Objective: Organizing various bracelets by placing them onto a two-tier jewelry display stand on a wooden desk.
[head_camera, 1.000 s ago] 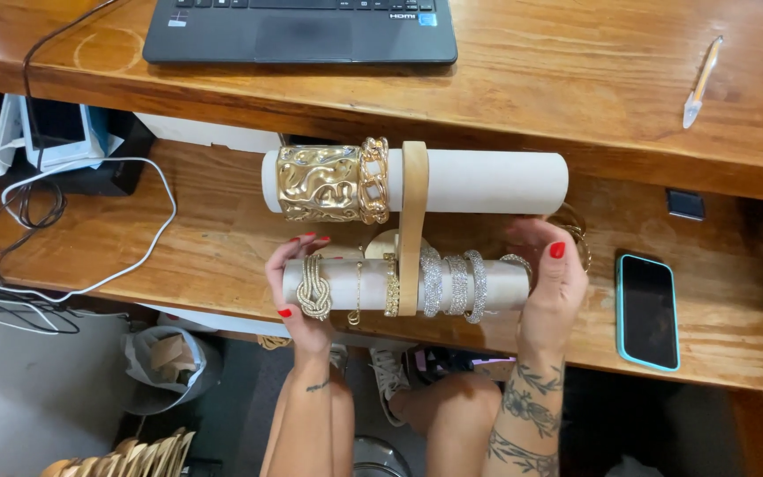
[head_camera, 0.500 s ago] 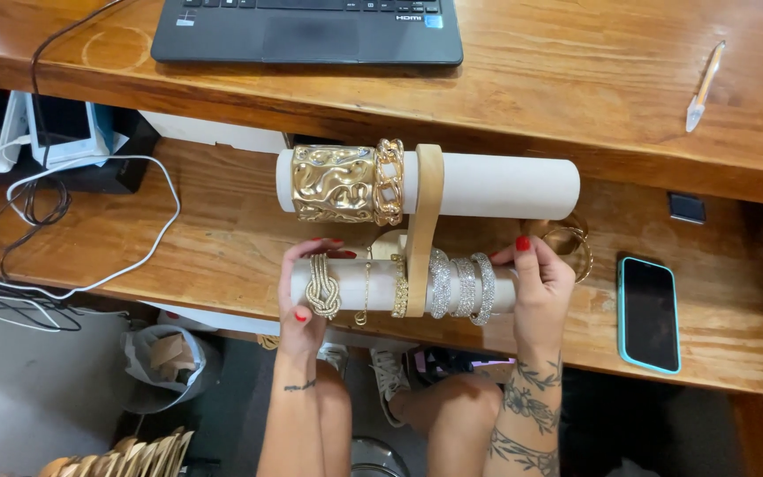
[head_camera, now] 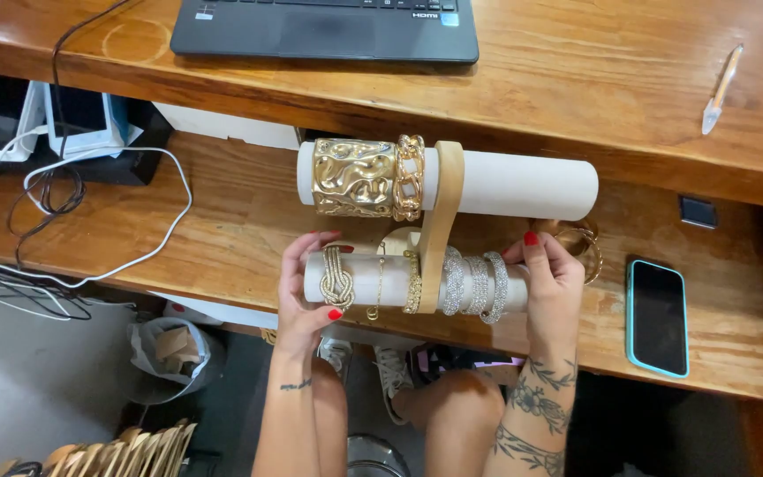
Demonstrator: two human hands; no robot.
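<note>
A wooden counter (head_camera: 222, 221) fills most of the frame, with a higher level across the top. A laptop (head_camera: 324, 31) sits there, cut off by the upper edge. At the centre stands a bracelet stand (head_camera: 443, 221) with two white rolls. The upper roll (head_camera: 523, 184) carries a wide gold cuff (head_camera: 355, 177) and a chain bracelet (head_camera: 409, 177). The lower roll (head_camera: 373, 278) is gripped at both ends: the left hand (head_camera: 306, 296) wraps its left end by a knotted gold bracelet (head_camera: 337, 278), and the right hand (head_camera: 554, 283) closes around its right end, hiding the tip. Sparkly bangles (head_camera: 474, 284) sit near the right hand. A phone (head_camera: 657, 316) lies at the right. Gold rings behind the right hand are partly hidden.
</note>
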